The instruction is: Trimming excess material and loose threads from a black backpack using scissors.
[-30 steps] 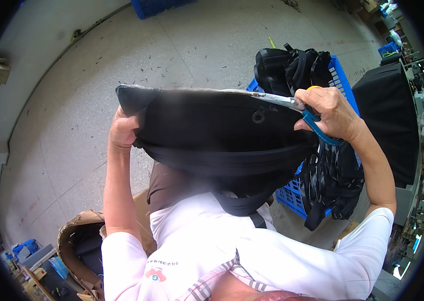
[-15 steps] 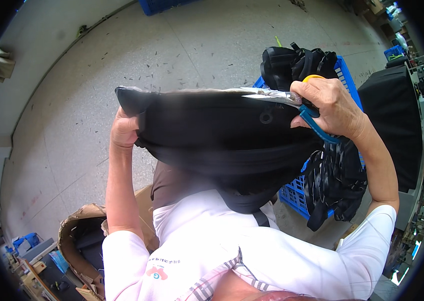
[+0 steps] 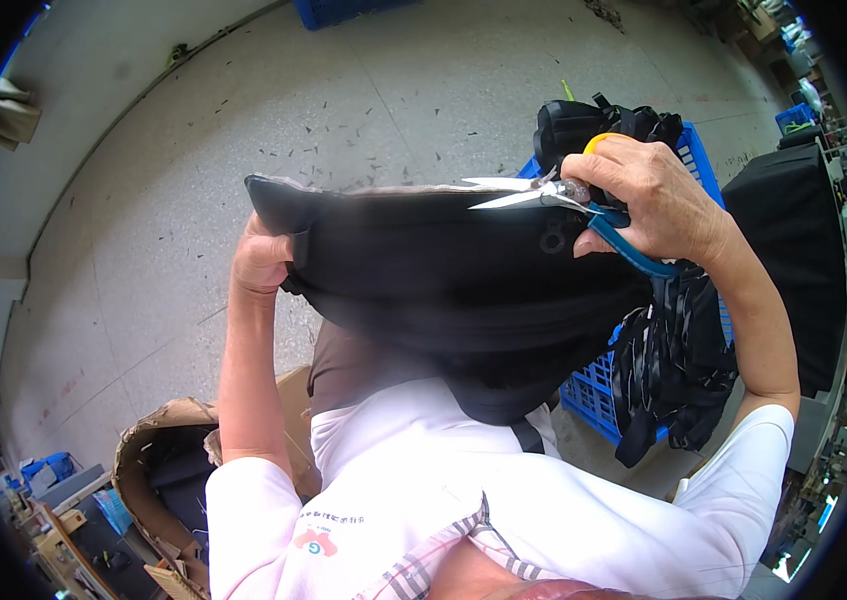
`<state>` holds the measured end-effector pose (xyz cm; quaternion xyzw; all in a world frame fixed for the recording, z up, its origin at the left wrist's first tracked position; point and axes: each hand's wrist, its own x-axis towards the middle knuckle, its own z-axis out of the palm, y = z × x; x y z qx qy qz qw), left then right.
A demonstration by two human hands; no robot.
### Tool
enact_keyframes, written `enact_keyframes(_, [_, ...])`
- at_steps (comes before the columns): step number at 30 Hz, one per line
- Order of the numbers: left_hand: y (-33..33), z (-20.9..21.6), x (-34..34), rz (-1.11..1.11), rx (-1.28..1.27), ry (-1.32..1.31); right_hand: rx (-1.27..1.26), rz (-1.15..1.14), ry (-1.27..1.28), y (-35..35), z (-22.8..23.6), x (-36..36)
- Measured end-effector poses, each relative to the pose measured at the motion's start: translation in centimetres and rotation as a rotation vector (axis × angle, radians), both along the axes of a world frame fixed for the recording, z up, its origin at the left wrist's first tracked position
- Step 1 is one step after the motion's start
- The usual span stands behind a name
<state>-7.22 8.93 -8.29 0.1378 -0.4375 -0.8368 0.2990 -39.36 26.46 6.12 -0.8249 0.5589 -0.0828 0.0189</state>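
A large piece of black fabric (image 3: 423, 260), perhaps a bag panel, is stretched out in front of me over my lap. My left hand (image 3: 261, 255) grips its left end, the thumb pressed on the cloth and the other fingers hidden behind. In my right hand (image 3: 648, 195) is a pair of scissors (image 3: 633, 248) with blue and yellow handles, my fingers wrapped round them. The parted blades point left along the fabric's pale upper edge. A faint ring-shaped mark shows on the cloth below the scissors.
To the right stands a blue plastic crate (image 3: 591, 395) heaped with black straps and bags (image 3: 678, 350). A dark cloth-covered block (image 3: 788, 270) is beyond it. At lower left is an open cardboard box (image 3: 138, 470) with black material inside. Small dark scraps litter the grey floor (image 3: 343, 110).
The scissor blades have spread wider, and my right hand has moved slightly up and left. The fabric's left end and my left hand have shifted a little to the right.
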Motion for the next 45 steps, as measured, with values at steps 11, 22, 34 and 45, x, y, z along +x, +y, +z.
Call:
enact_keyframes(11, [0.4, 0.0, 0.7, -0.003, 0.010, 0.007, -0.006, 0.051, -0.005, -0.6, 0.1, 0.8])
enact_keyframes(22, [0.7, -0.1, 1.3, 0.034, 0.001, 0.008, 0.034, 0.055, -0.037, -1.8, 0.5, 2.3])
enact_keyframes(34, [0.9, -0.2, 1.3, 0.041, -0.017, 0.021, 0.021, 0.084, -0.022, -2.2, -0.2, 3.0])
enact_keyframes(45, [0.8, -0.6, 1.8, 0.013, -0.027, 0.078, -0.092, 0.129, -0.029, -3.3, -0.6, 4.0])
